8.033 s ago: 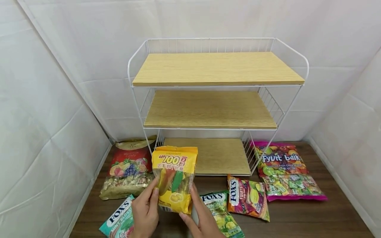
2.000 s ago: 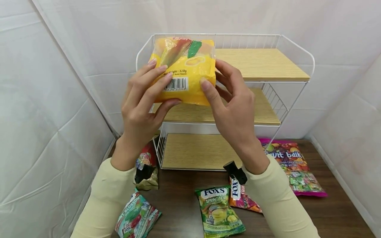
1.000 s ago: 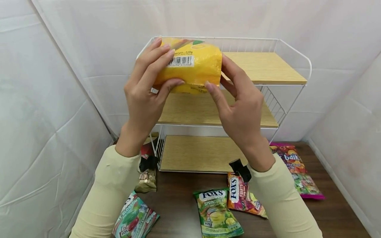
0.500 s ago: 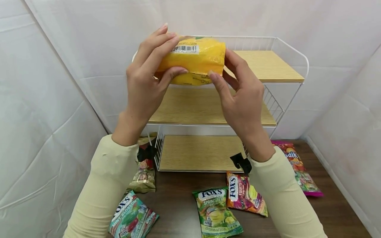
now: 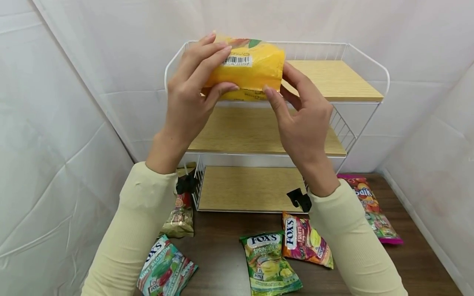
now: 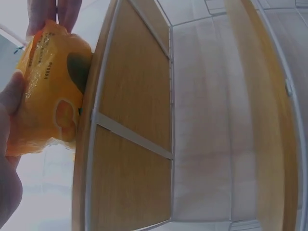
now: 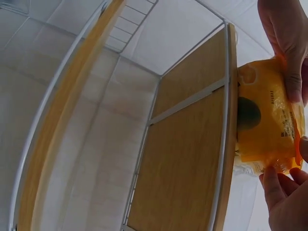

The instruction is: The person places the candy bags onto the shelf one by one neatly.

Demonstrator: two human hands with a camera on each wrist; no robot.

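Being pinched by the left hand (image 5: 194, 80) and the right hand (image 5: 305, 109), the yellow bag (image 5: 249, 74) was held up at the front edge of the top shelf (image 5: 333, 80). It had just been lifted and tipped back, so more of its bottom was shown. This seemed to mean that it was nearly laid over the shelf, but it was not let go yet. Whether the wood was touched could not be told.
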